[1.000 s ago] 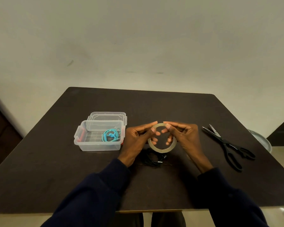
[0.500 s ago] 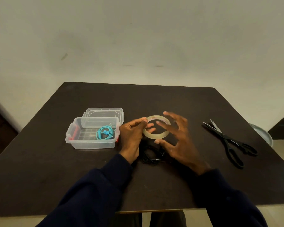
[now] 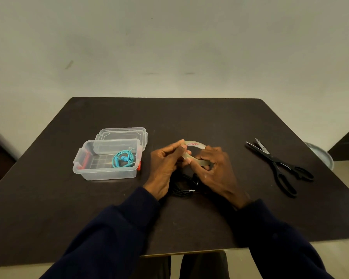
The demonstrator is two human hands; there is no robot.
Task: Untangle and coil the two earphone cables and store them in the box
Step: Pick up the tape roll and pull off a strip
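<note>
While black earphone cable (image 3: 182,187) lies coiled on table (image 3: 210,121) nearest me, left hand (image 3: 165,164) and right hand (image 3: 217,172) both pinch tape roll (image 3: 195,144). Step, judged: binding second coil; next needs tape's free end found. Blue earphones (image 3: 123,159) already in box (image 3: 107,174).

The clear box (image 3: 107,175) stands open on the table (image 3: 189,117), with the coiled blue cable (image 3: 123,159) inside it. Its lid (image 3: 122,133) lies directly behind it. To the right of the box, the left hand (image 3: 165,164) and the right hand (image 3: 216,168) both grip the tape roll (image 3: 195,144). The black cable (image 3: 181,188) lies to the right of the box, on the near side. The scissors (image 3: 280,166) lie far to its right.
</note>
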